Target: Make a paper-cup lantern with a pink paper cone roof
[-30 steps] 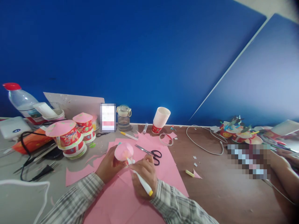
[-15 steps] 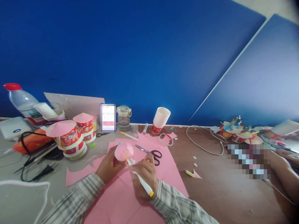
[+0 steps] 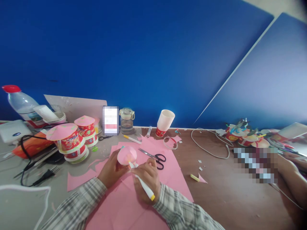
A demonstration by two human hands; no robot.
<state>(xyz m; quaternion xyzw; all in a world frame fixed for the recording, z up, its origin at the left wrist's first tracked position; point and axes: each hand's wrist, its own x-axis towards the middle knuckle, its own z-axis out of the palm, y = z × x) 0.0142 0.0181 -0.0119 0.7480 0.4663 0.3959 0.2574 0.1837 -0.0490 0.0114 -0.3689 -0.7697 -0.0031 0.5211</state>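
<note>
My left hand (image 3: 112,171) is closed around a small paper cup topped by a pink paper cone (image 3: 127,155), held over the pink paper sheet (image 3: 124,204). My right hand (image 3: 148,179) grips a white pen with a yellow end (image 3: 144,185), its tip touching the cone's lower edge. Black-handled scissors (image 3: 154,156) lie on the pink sheet just beyond my right hand.
Finished red cups with pink cone lids (image 3: 69,140) stand at the left, near a water bottle (image 3: 22,105), cables (image 3: 35,166) and a glass jar (image 3: 126,120). A stack of paper cups (image 3: 165,123) sits at the back. Another person's arm (image 3: 287,172) rests at the right among more decorated cups.
Nearly nothing moved; my right hand and the pen shifted very slightly against the cone.
</note>
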